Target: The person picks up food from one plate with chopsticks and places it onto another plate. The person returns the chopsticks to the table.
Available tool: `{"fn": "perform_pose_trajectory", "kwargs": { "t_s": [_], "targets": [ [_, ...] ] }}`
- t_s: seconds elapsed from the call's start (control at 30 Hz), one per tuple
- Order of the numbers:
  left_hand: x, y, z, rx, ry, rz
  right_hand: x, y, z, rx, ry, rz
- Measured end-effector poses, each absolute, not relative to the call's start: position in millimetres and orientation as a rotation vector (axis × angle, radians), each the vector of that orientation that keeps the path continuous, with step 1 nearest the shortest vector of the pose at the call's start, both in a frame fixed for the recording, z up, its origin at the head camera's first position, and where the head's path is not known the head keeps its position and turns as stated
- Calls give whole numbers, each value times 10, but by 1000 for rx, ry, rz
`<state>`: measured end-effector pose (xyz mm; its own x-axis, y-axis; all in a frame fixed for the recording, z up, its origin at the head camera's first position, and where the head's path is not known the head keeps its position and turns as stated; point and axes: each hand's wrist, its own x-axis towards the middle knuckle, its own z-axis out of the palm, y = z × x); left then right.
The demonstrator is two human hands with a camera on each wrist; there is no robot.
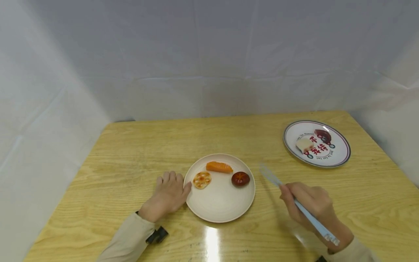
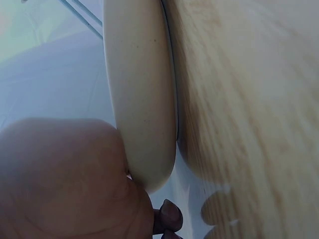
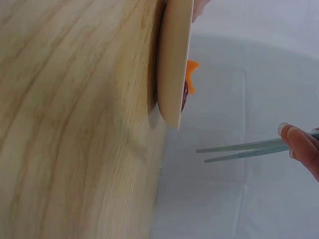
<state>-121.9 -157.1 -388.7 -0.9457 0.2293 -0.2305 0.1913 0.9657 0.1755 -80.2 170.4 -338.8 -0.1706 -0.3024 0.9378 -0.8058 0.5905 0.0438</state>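
My left hand (image 1: 168, 193) rests beside a cream plate (image 1: 219, 203), fingers extended over the table and thumb on the plate's left rim. In the left wrist view that thumb lies against the plate's outer edge (image 2: 144, 99). On the plate are an orange salmon-like piece (image 1: 219, 167), a browned lotus root slice (image 1: 202, 180) and a dark brown mushroom cap (image 1: 240, 179) with a cross-like mark. My right hand (image 1: 309, 203) grips pale blue chopsticks (image 1: 316, 221) to the right of the plate. Their tips, slightly apart in the right wrist view, hold nothing.
A white plate with a dark rim and red lettering (image 1: 340, 147) stands at the back right. It bears a pale piece of food (image 1: 304, 145) and a dark red piece (image 1: 323, 135). White sheeting (image 1: 203, 65) hangs behind and beside the wooden table (image 1: 137, 153).
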Motion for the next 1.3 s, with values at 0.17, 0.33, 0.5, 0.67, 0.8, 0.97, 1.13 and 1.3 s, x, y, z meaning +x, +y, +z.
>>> {"fn": "perform_pose_trajectory", "kwargs": {
  "t_s": [0.17, 0.33, 0.5, 0.67, 0.8, 0.97, 1.13, 1.3],
  "targets": [
    [-1222, -1571, -3886, 313, 2869, 221, -834, 1796, -3402, 838, -1786, 565],
    [-1224, -1572, -3886, 315, 2870, 218, -878, 1886, -3407, 767, -1815, 577],
    [-1220, -1572, -3881, 318, 2866, 208, -938, 1988, -3428, 709, -1855, 574],
    [-1220, -1575, -3872, 323, 2865, 218, -1035, 2084, -3440, 656, -1895, 552],
    [-1218, -1577, -3875, 319, 2863, 221, -1106, 2146, -3437, 617, -1912, 551],
    [-1218, -1579, -3870, 306, 2854, 223, -1141, 2203, -3438, 591, -1918, 570],
    [-1218, -1577, -3868, 305, 2856, 224, -1170, 2274, -3466, 578, -1930, 558],
    [-1218, -1574, -3869, 313, 2859, 208, -1205, 2348, -3511, 568, -1952, 555]
  ]
}}
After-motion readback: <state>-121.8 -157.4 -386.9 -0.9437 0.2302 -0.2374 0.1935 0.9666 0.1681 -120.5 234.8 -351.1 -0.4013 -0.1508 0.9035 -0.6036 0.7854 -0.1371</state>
